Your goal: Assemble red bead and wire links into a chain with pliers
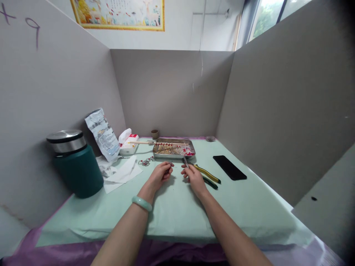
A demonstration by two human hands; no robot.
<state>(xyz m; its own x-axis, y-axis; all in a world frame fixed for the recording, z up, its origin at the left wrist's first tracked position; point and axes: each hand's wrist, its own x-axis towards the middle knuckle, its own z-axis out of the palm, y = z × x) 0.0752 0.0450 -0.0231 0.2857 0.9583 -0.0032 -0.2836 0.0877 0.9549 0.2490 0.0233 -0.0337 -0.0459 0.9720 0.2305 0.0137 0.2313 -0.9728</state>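
Note:
My left hand (161, 173), with a pale green bangle (142, 203) on the wrist, is closed in a pinch. A tiny dark reddish piece (172, 165) shows at its fingertips, too small to name. Across a narrow gap, my right hand (193, 177) grips a slim grey metal tool (185, 161) that looks like tweezers, pointing away from me. Pliers (208, 173) with yellow and dark green handles lie just beyond and to the right of that hand. A small heap of wire rings with red beads (146, 161) rests left of my left hand.
A metal tray (174, 157) of gold and red beads stands ahead, a wooden stick (142, 142) with red beads lying across it. A green thermos (79, 171), silver pouch (102, 133), tissue pack (128, 145) and paper (123, 176) are left. A black phone (229, 167) lies right. Grey partitions enclose the table.

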